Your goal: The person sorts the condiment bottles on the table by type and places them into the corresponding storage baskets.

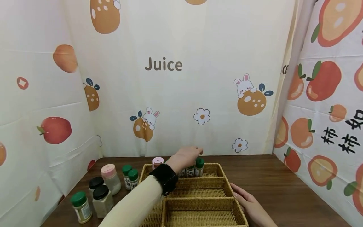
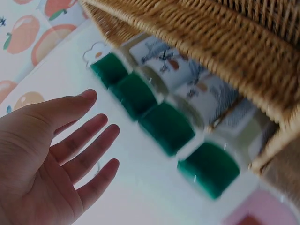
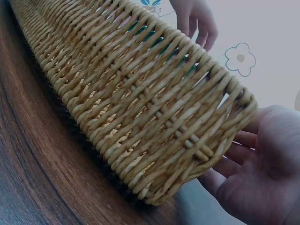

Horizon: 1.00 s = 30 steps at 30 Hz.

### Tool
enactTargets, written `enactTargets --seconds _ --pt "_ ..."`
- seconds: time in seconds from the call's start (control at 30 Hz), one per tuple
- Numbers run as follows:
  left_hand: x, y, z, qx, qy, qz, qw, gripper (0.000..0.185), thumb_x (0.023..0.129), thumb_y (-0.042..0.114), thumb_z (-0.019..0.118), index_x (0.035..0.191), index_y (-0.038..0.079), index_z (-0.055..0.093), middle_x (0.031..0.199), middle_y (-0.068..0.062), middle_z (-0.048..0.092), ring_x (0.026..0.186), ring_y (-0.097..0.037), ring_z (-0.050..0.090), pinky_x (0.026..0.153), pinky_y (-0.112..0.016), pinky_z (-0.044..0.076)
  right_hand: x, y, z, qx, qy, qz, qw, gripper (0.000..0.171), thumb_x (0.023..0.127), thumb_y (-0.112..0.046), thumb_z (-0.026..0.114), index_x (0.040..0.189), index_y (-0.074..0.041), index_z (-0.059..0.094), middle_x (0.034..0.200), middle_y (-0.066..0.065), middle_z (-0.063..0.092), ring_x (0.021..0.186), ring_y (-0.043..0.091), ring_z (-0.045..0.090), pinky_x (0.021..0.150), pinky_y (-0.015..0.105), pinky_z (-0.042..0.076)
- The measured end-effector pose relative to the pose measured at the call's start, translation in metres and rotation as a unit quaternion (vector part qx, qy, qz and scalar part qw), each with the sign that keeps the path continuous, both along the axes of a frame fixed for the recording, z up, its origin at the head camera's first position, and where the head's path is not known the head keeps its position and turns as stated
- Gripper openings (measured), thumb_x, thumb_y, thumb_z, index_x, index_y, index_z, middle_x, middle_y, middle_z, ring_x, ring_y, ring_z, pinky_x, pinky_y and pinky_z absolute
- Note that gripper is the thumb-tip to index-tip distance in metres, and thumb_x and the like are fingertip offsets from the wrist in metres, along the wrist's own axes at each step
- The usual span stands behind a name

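My left hand (image 1: pixel 185 157) hovers over the back compartment of a woven basket (image 1: pixel 198 199). Its fingers are spread and relaxed in the left wrist view, with nothing held. Close by, a row of small spice jars with green caps (image 2: pixel 166 127) stands in that compartment, a gap apart from the fingertips. A pink-lidded jar (image 1: pixel 157 161) is at the compartment's left end, partly behind the left forearm. My right hand (image 1: pixel 249 201) rests against the basket's right side, its fingers fairly straight along the wicker wall. In the right wrist view, the basket corner partly hides those fingers.
Left of the basket on the dark wooden table (image 1: pixel 255 170) stand two green-capped jars (image 1: pixel 133 175), a larger pink-lidded jar (image 1: pixel 112 179), two black-lidded jars (image 1: pixel 102 201) and another green-lidded jar (image 1: pixel 81 207). Fruit-printed curtains (image 1: pixel 210 82) enclose the table.
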State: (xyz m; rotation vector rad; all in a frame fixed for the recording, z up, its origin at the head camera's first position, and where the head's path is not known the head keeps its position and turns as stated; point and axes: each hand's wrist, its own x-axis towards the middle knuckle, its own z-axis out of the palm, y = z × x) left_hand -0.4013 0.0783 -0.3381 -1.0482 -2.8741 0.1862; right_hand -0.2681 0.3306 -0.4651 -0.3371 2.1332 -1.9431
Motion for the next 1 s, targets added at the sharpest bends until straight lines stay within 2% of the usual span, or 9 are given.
enactTargets --seconds 0.13,0.27,0.4,0.5,0.63,0.77,0.9,1.0 --pt "0.001 -0.015 0.013 0.038 -0.019 0.007 0.9991 0.036 0.096 0.022 0.068 0.130 0.023 0.056 0.126 0.001 0.062 0.110 -0.014 0.063 0.082 -0.027 0.053 0.000 0.002 0.000 -0.012 -0.005 0.007 1.000 0.070 0.109 -0.031 0.038 0.156 0.006 0.003 0.155 0.022 0.038 0.115 0.009 0.063 0.093 0.040 0.056" --pt "0.006 -0.035 0.029 0.074 -0.024 0.009 0.9970 0.033 0.096 0.019 0.067 0.127 0.021 0.056 0.125 0.000 0.062 0.109 -0.017 0.064 0.085 -0.029 0.053 -0.001 0.002 0.001 -0.015 -0.004 0.014 1.000 0.069 0.109 -0.030 0.038 0.156 0.006 0.002 0.154 0.019 0.041 0.114 0.009 0.063 0.093 0.040 0.056" --pt "0.016 -0.059 0.046 0.091 0.002 0.005 0.9958 0.029 0.095 0.017 0.069 0.122 0.019 0.059 0.117 -0.001 0.063 0.101 -0.018 0.064 0.085 -0.030 0.053 -0.002 0.001 0.002 -0.003 0.000 0.014 1.000 0.069 0.109 -0.031 0.038 0.156 0.006 0.003 0.155 0.023 0.038 0.114 0.009 0.063 0.093 0.040 0.056" --pt "0.025 -0.073 0.055 0.084 0.029 0.006 0.9960 0.026 0.094 0.018 0.071 0.119 0.018 0.061 0.114 -0.001 0.064 0.098 -0.018 0.064 0.083 -0.030 0.053 -0.002 0.003 0.002 0.003 0.001 0.016 1.000 0.069 0.110 -0.032 0.037 0.156 0.007 0.002 0.156 0.025 0.034 0.114 0.008 0.063 0.093 0.040 0.056" --pt "0.035 -0.085 0.060 0.071 0.049 -0.002 0.9963 0.026 0.093 0.019 0.072 0.118 0.018 0.063 0.113 -0.001 0.064 0.095 -0.018 0.064 0.082 -0.031 0.053 -0.001 0.006 0.000 0.009 -0.003 0.014 1.000 0.069 0.110 -0.031 0.036 0.156 0.007 0.003 0.158 0.027 0.031 0.114 0.006 0.062 0.093 0.039 0.056" --pt "0.043 -0.094 0.060 0.069 0.056 -0.010 0.9960 0.026 0.093 0.018 0.071 0.118 0.017 0.064 0.112 -0.001 0.064 0.091 -0.018 0.063 0.079 -0.031 0.053 -0.001 0.006 -0.002 0.015 -0.003 0.011 1.000 0.068 0.110 -0.031 0.037 0.155 0.008 0.003 0.158 0.030 0.027 0.114 0.004 0.060 0.093 0.037 0.055" --pt "0.050 -0.104 0.060 0.087 0.055 -0.006 0.9947 0.024 0.093 0.016 0.071 0.116 0.018 0.065 0.111 -0.001 0.064 0.088 -0.017 0.062 0.075 -0.030 0.051 -0.002 0.005 -0.002 0.017 -0.004 0.010 1.000 0.069 0.110 -0.031 0.037 0.155 0.008 0.004 0.158 0.030 0.027 0.114 0.002 0.059 0.094 0.036 0.054" --pt "0.056 -0.114 0.059 0.109 0.058 0.000 0.9923 0.023 0.093 0.018 0.072 0.115 0.019 0.065 0.110 0.000 0.064 0.090 -0.017 0.062 0.072 -0.030 0.050 -0.003 0.005 -0.001 0.009 -0.005 0.014 1.000 0.068 0.110 -0.030 0.037 0.155 0.008 0.004 0.158 0.022 0.034 0.114 0.002 0.060 0.093 0.035 0.055"
